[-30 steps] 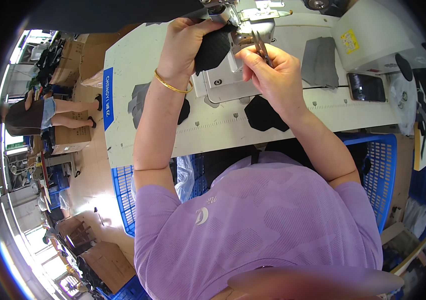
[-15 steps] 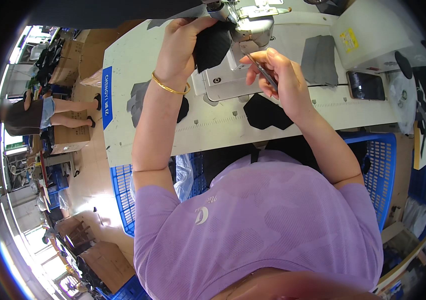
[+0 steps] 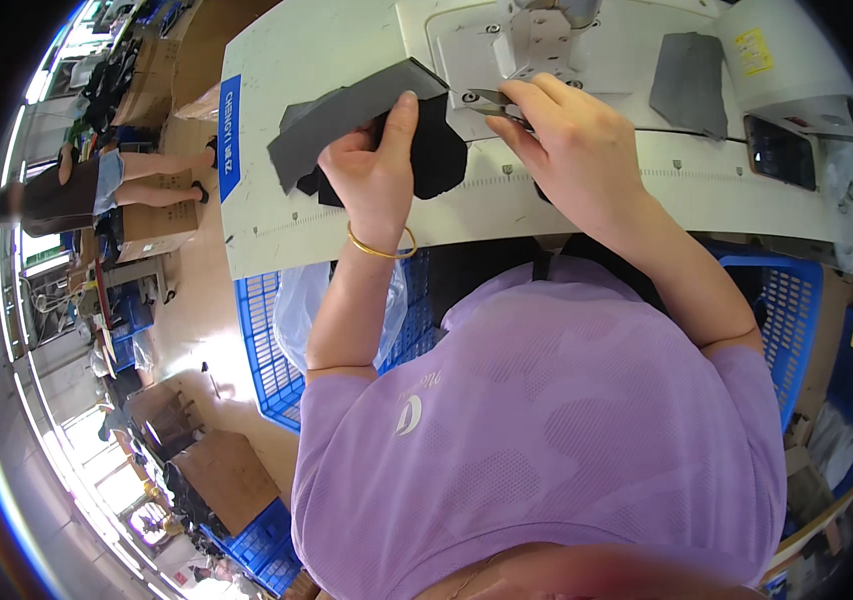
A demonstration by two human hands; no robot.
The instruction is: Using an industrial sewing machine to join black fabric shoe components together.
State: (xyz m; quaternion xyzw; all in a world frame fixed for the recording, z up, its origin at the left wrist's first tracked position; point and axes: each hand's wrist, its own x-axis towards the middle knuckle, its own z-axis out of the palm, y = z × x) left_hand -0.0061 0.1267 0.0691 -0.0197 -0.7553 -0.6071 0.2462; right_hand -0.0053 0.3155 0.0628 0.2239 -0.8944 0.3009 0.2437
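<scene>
My left hand [image 3: 375, 180] grips a folded piece of fabric, thumb up, over the white sewing table. The fabric's grey side [image 3: 347, 115] faces up in a long strip, and a black part [image 3: 440, 150] hangs beside my fingers. My right hand [image 3: 592, 145] is closed on small metal thread snips [image 3: 490, 97]. Their parted blades point left, close to the fabric's right corner; whether they touch it I cannot tell. Just beyond stands the white sewing machine [image 3: 547, 40], its upper part cut off by the top of the view.
A grey fabric piece [image 3: 689, 85] and a phone [image 3: 782, 153] lie at the table's right. Below the table's front edge are a blue basket [image 3: 272, 350] and a clear plastic bag [image 3: 299, 310]. Another person [image 3: 62, 205] stands far left, beside cardboard boxes [image 3: 159, 235].
My left hand has come away from the machine toward me with the fabric, now showing its grey side. My right hand has brought the snips to the fabric's corner. The view has shifted.
</scene>
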